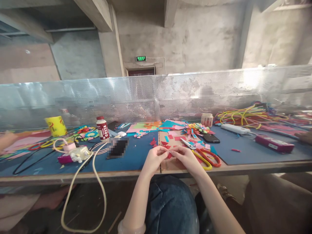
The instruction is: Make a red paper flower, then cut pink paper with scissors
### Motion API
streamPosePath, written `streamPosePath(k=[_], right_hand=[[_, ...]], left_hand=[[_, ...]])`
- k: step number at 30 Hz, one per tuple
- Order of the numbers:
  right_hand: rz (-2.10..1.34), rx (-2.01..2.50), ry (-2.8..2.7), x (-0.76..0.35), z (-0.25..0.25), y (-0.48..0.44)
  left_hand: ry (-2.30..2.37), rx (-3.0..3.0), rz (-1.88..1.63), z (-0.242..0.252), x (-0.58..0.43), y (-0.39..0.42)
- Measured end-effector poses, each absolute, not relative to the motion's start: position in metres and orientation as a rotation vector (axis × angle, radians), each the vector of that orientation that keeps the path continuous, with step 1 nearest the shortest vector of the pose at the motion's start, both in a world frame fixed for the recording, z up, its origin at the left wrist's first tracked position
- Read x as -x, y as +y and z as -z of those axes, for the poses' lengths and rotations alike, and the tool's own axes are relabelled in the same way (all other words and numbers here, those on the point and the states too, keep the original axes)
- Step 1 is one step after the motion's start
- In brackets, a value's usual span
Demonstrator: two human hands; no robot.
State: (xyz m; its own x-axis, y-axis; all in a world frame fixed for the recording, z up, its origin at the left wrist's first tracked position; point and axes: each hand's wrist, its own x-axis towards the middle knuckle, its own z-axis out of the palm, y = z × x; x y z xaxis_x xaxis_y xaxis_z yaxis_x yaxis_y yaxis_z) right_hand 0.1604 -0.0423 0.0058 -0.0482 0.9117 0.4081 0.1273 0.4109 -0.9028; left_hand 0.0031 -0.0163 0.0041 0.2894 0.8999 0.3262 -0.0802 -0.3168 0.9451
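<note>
My left hand [156, 158] and my right hand [184, 157] meet at the fingertips above the table's front edge. Both are closed in a pinch on a small piece of red paper [170, 155], mostly hidden by the fingers. Red paper cutouts [153, 142] lie just beyond my left hand. To the right of my right hand rest scissors [211, 158] with red and yellow handles, their blades [187, 143] pointing away. Pink and blue paper scraps [173, 133] are scattered behind both hands.
Left are a Costa bottle [101, 128], a yellow roll [56, 125], a dark phone [118, 148] and a cable [104, 191] looping off the edge. Right are a black phone [211, 138], a power strip [235, 129], a purple packet [274, 144] and another person's hand [304, 136]. A perforated metal screen [136, 97] stands behind.
</note>
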Motion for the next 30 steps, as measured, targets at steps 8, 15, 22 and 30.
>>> streamPosePath(k=[8,15,22,30], right_hand=[[-0.823,0.955,-1.480,-0.1619,-0.0030,-0.0404],[-0.804,0.977,-1.513,-0.1594,-0.0049,-0.0424],[-0.765,0.993,-1.498,-0.1588,-0.0050,-0.0437],[-0.721,0.990,-1.474,-0.1612,-0.0011,-0.0398]], left_hand=[[0.730,-1.549,-1.157,-0.0107,-0.0027,-0.0225],[0.781,-1.603,-1.169,-0.0114,-0.0027,-0.0254],[0.796,-1.645,-1.172,-0.0094,-0.0024,-0.0234],[0.726,-1.657,-1.143,-0.0060,-0.0006,-0.0180]])
